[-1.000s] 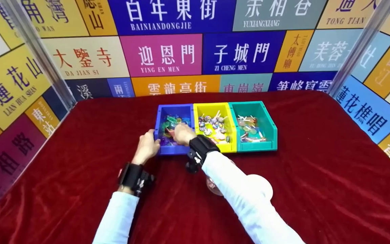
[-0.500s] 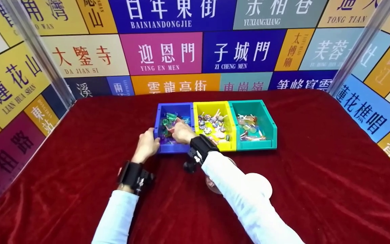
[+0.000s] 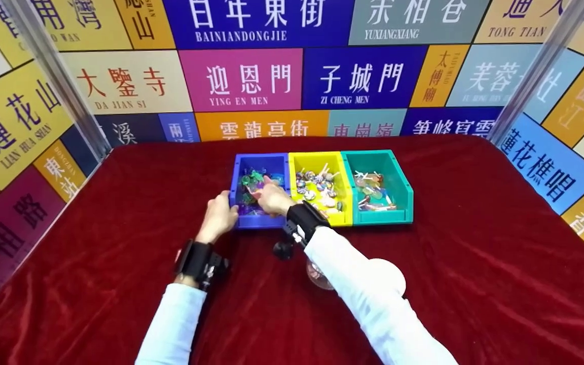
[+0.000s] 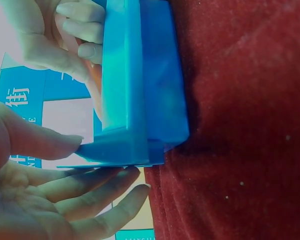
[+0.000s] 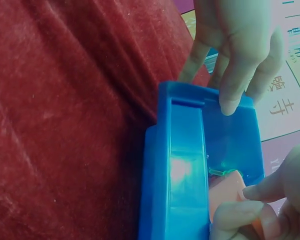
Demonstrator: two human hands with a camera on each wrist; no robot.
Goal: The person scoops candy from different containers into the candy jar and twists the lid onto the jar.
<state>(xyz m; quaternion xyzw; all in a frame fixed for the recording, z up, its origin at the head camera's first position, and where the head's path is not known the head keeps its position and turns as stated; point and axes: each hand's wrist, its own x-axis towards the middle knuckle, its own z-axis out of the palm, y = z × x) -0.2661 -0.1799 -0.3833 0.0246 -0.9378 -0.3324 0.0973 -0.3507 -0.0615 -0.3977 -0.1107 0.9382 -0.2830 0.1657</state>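
Note:
My left hand (image 3: pixel 218 217) grips the left wall of the blue bin (image 3: pixel 264 222), thumb inside and fingers outside, as the left wrist view shows. My right hand (image 3: pixel 275 198) reaches into the same bin from the right. Its curled fingers (image 5: pixel 240 214) hold a pink, flat-sided, scoop-like tool (image 5: pixel 227 191) low in the bin. Small clear green and purple pieces, some of them green pieces (image 3: pixel 254 176), lie around the tool. My right hand hides part of the bin's contents and most of the tool in the head view.
Against the blue bin stands a yellow bin (image 3: pixel 341 220) with several lollipops (image 3: pixel 317 183). A teal bin (image 3: pixel 407 195) with more lollipops adjoins it. Under my right sleeve, a clear round container (image 3: pixel 317 278) and a white disc (image 3: pixel 392 277) are partly hidden on the red cloth (image 3: pixel 474 243).
The green pieces have shifted within the blue bin, and the pink tool has tilted and shows more. My right hand has barely moved. The left hand keeps its hold on the bin wall.

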